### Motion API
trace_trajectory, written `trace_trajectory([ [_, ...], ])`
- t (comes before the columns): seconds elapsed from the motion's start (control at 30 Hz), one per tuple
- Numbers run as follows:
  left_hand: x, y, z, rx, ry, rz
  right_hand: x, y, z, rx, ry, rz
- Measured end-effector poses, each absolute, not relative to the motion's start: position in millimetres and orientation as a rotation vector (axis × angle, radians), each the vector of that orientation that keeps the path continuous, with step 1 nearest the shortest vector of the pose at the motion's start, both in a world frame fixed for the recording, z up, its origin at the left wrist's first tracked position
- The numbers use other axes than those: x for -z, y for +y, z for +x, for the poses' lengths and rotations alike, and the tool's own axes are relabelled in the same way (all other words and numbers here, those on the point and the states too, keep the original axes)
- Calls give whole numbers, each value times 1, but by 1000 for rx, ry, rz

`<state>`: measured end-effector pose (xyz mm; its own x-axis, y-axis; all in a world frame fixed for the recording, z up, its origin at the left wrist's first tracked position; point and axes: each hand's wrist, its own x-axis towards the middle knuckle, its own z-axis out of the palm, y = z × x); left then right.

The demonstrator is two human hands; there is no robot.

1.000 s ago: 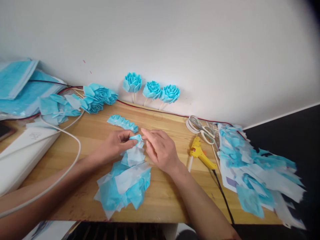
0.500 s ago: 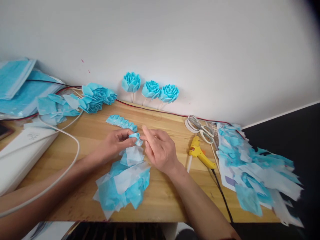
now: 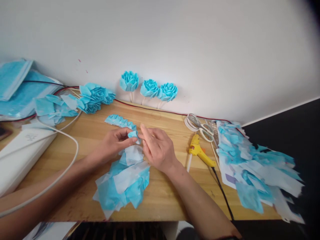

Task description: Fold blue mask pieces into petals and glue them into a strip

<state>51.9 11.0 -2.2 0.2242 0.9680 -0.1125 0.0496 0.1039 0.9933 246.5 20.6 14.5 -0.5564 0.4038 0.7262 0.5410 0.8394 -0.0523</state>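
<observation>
One long, tan wooden table point(image 3: 165, 206) is the biggest thing I see here, and I think of it as a clock, with the work in the middle and 12 at the far side. At 6 to 7 o'clock lies a floppy pile of thin, cloth-like blue and white pieces point(image 3: 122, 183).

In the middle are the bare left hand point(image 3: 116, 141) and the bare right hand point(image 3: 160, 151), and I think they are folding. To do that well, the left should be the steady one while the right bends slowly. At 10 to 11 o'clock is a bumpy, zigzag row of folded, light-blue, cloth-like bits point(image 3: 118, 120). I would match its even points.

The small, light-blue, folded cloth-like scrap point(image 3: 133, 134) is between the two hands. It looks soft, so I guess each edge needs a firm press, or the fold may pop open.

The left hand is almost closed, with the scrap squeezed between its thumb and pointer finger; its other fingers are mostly hidden. The right hand is half open. One finger sticks out straight toward 11 o'clock, and another fingertip touches the scrap on its 3 o'clock side. I can't tell if that hand is pinching the scrap or only pushing it.
</observation>
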Motion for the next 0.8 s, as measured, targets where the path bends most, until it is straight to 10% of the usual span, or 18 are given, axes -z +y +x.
trace_trajectory([
  [0.8, -1, 10, 56, -1003, 1171, 1248, -10, 18, 245, 234, -2259, -699],
])
